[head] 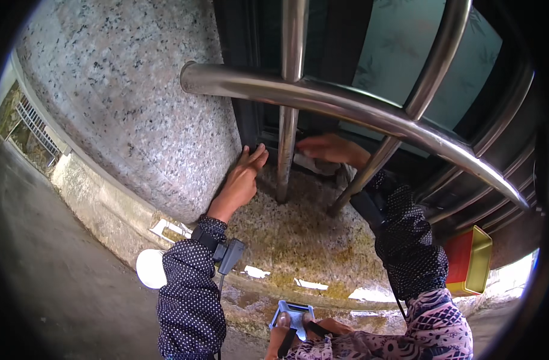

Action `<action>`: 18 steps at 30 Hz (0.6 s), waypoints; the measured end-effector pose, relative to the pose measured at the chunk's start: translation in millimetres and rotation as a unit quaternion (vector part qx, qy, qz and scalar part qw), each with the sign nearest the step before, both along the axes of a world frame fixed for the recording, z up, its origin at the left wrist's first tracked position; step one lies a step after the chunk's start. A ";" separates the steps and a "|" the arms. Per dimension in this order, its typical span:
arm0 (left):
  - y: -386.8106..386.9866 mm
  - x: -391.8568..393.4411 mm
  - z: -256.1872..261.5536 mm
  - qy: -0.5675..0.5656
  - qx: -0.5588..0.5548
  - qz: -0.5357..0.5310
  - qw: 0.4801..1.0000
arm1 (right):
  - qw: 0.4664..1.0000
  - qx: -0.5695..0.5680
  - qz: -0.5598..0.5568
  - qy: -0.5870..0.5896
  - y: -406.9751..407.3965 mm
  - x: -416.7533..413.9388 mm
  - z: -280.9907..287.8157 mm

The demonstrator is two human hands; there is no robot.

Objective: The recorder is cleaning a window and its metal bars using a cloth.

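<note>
My left hand (243,180) reaches to the lower corner of a dark window frame (245,121), fingertips against the frame beside the speckled granite wall (134,99). Behind the stainless steel bars, my right hand (330,147) lies over a greyish cloth (317,165) at the bottom of the frame; the hand is slightly blurred, its fingertips partly hidden. A vertical steel bar (285,153) stands between the two hands. Below them is the stained granite sill (301,229).
A curved horizontal steel rail (346,105) crosses above both forearms. A red and yellow open tin (465,263) stands at the right. A white round object (151,269) is beside the left sleeve. Sandalled feet on a small blue stool (296,315) show below.
</note>
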State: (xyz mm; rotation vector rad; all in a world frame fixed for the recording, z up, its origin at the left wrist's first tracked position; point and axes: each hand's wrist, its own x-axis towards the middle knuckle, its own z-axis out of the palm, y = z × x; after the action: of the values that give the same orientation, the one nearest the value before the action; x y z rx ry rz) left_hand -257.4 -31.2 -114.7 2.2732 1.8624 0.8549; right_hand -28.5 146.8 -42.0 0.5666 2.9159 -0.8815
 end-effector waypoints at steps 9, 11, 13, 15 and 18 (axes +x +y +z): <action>-2.2 18.3 13.4 0.014 -0.008 0.057 0.998 | 0.777 -0.299 -0.351 0.429 -117.2 97.5 19.9; 4.0 28.5 21.3 0.011 -0.025 0.068 0.997 | 0.877 -0.073 -0.303 0.365 -163.2 132.9 40.6; 6.1 20.1 14.1 0.036 0.010 0.054 0.998 | 0.875 0.298 -0.174 0.340 -195.6 155.4 88.5; 2.8 11.8 29.5 0.006 -0.016 0.017 1.000 | 0.777 0.492 -0.040 0.390 -208.7 164.1 154.2; 14.0 26.2 58.9 -0.043 -0.026 0.008 0.999 | 0.788 0.522 -0.003 0.326 -183.9 151.4 197.9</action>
State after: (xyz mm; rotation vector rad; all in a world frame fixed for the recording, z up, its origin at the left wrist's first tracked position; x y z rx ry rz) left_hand -231.1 -17.2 -55.8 2.1594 1.8458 0.8821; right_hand 122.9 -37.1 155.9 0.2807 3.8232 0.8865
